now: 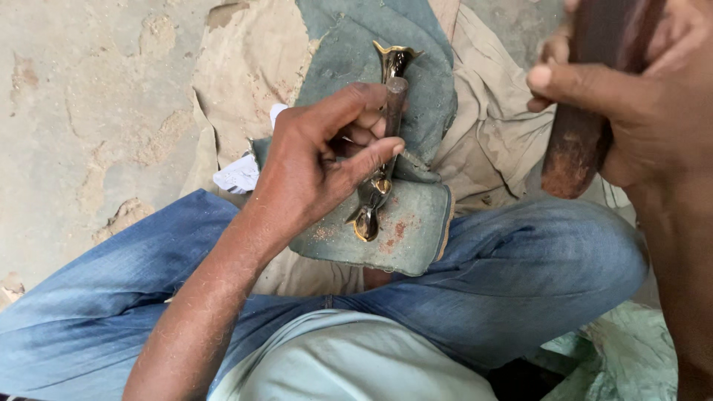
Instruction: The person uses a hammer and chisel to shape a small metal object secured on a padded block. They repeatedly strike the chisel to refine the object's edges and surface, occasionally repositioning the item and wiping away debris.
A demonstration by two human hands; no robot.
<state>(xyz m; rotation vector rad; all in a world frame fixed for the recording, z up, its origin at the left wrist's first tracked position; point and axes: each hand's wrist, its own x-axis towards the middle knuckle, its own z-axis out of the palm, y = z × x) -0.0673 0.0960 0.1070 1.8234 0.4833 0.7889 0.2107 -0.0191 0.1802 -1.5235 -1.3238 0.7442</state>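
Sitting cross-legged on a rough concrete floor (89, 111), the person wears blue jeans (520, 275), knees spread to either side of the view. Left of centre, a beige cloth (245, 67) covers the floor, with a small white scrap (238, 174) lying at its lower left edge, just beside the wrist. On the cloth and over the lap rests a folded grey-green pad (416, 230), dusty and marked with reddish specks near its lower edge. Left hand (316, 167) reaches in from the lower left and is closed around a short metal punch (394, 104), thumb and fingers pinching the shaft, which stands tilted with its lower end hidden behind the fingers. Beneath that hand, a slim polished brass piece (369, 215) lies lengthwise on the pad, a flared end toward the pad's far edge and a rounded end near its near edge; the middle is hidden by the fingers. At upper right, well apart from the pad, the right hand (639, 96) is clamped around a dark wooden handle (579, 134), raised above the right knee; the handle's upper end is out of view.
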